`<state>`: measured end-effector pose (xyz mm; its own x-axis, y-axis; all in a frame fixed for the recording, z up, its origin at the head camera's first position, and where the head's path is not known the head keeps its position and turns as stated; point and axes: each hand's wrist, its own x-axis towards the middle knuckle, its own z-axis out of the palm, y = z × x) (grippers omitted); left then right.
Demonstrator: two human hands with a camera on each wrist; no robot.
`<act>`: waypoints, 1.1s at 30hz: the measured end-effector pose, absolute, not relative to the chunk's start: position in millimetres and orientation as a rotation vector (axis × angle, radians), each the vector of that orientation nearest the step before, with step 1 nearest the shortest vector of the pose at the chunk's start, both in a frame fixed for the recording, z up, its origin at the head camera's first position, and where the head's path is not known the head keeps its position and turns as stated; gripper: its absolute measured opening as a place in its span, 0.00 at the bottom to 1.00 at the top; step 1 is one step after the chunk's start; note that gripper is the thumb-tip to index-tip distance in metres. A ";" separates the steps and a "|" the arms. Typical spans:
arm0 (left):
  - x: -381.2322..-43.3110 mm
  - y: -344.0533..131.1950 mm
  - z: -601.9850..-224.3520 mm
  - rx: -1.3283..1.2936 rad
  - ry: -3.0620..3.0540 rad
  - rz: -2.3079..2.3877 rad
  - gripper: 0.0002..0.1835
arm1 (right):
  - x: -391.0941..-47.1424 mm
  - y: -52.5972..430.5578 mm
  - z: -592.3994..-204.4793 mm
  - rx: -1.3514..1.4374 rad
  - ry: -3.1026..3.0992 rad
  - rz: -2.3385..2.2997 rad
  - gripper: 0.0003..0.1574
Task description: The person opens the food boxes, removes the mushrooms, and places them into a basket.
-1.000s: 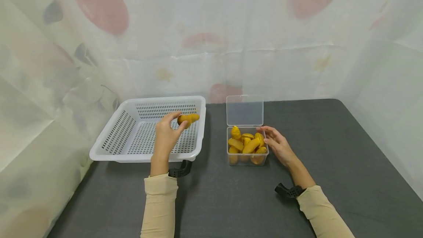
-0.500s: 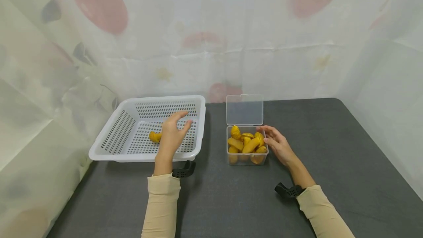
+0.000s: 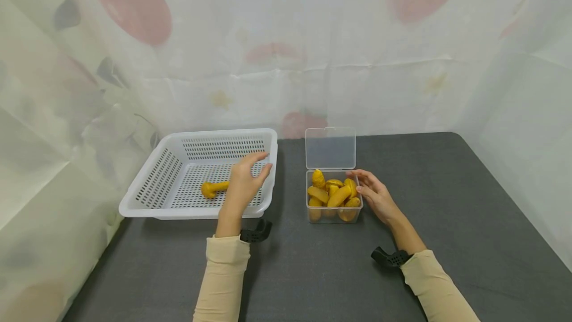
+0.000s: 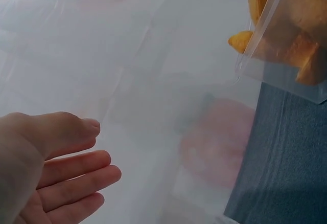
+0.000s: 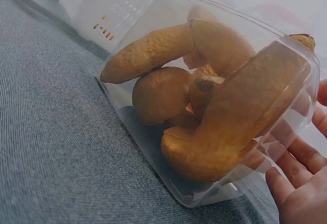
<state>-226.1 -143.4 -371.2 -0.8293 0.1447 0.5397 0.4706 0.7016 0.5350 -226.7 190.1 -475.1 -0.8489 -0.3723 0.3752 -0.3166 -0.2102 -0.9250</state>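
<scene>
My left hand [image 3: 243, 183] hovers over the right part of the white basket [image 3: 147, 205], thumb and fingers apart with nothing between them. In the left wrist view the same hand [image 4: 66, 168] shows straight fingers. A yellow mushroom [image 3: 214, 189] lies on the basket floor, its stem end hidden behind that hand. My right hand [image 3: 377, 198] rests its fingers against the right side of a clear plastic box [image 3: 336, 216]. Several yellow mushrooms [image 5: 219, 121] fill the box. Its hinged lid [image 3: 330, 148] stands up at the back.
Both containers stand on a dark grey tabletop [image 3: 299, 267], with a gap between them. A pale printed curtain [image 3: 286, 39] hangs behind the table and along its sides.
My left hand let go of the mushroom, which dropped into the basket and shifted a little. That hand then moved right, towards the basket's right edge. My right hand stayed at the box.
</scene>
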 end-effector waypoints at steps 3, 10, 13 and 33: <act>-226.4 -138.4 -372.8 -0.504 -2.450 -0.941 0.16 | -226.6 190.0 -475.5 -0.841 1.954 -2.258 0.26; -224.2 -124.6 -375.2 -0.576 -2.471 -0.902 0.15 | -226.4 189.5 -474.9 -0.834 1.943 -2.262 0.25; -223.8 -120.8 -376.3 -0.637 -2.464 -0.871 0.15 | -226.4 189.4 -474.5 -0.832 1.947 -2.258 0.25; -220.2 -100.7 -380.0 -0.974 -2.501 -0.882 0.15 | -226.4 189.8 -475.5 -0.818 1.939 -2.268 0.26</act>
<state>-220.2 -100.7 -380.0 -0.7186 0.4978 0.4857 0.6923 0.5783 0.4316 -226.4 189.8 -475.5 -0.8592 -0.3659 0.3576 -0.2963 -0.2138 -0.9308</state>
